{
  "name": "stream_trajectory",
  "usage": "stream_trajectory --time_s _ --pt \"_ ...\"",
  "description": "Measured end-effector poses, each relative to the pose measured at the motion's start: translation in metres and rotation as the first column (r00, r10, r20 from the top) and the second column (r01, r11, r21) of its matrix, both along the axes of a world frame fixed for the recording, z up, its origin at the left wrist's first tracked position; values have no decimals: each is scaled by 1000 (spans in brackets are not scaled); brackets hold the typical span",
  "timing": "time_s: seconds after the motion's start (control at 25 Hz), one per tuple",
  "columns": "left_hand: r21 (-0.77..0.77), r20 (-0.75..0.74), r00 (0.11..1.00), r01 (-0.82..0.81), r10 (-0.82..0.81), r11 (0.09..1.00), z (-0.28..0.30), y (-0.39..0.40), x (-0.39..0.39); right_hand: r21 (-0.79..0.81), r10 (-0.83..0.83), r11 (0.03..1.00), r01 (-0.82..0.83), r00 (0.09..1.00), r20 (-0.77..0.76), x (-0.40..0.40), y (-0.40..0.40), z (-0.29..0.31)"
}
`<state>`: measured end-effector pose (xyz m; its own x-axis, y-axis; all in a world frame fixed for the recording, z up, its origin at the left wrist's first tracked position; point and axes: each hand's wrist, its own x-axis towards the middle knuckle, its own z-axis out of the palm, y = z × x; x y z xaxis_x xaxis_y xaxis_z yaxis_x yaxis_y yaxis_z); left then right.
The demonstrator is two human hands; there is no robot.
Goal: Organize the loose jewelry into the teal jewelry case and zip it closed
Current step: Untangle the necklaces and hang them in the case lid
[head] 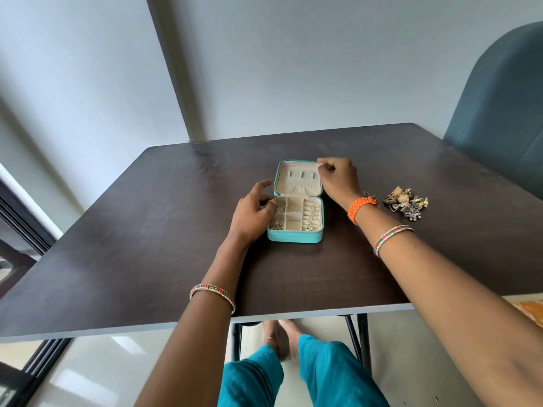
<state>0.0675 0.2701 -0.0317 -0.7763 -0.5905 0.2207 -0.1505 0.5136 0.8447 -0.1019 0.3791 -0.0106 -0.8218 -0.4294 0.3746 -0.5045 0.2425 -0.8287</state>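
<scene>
Head view looks down on a dark table [147, 230] with the teal jewelry case [295, 235] lying open at the centre of the frame, lid tipped back. At its upper right corner the right hand [338, 174] pinches the lid's edge; whether it has the zipper pull I cannot tell. At the case's left edge the left hand [252, 210] rests with fingers loosely curled, seemingly steadying the tray and gripping nothing. A heap of loose jewelry [407, 204] lies right of centre, near the case but apart from it. These pieces look small, light and snag-prone, best lifted singly by fingertip pinch; the case seems light enough to slide unless held. Chains in the compartments are too fine to identify, and the right wrist hides part of the heap.
</scene>
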Motion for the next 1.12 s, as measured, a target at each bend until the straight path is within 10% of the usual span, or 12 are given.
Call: stream_trajectory --time_s 0.48,1.12 --pt "-5 -91 981 -174 173 985 9 11 10 257 121 959 -118 993 4 24 10 -9" --pt "104 -139 946 -280 292 954 9 7 11 196 287 947 -256 947 -147 52 26 -11"
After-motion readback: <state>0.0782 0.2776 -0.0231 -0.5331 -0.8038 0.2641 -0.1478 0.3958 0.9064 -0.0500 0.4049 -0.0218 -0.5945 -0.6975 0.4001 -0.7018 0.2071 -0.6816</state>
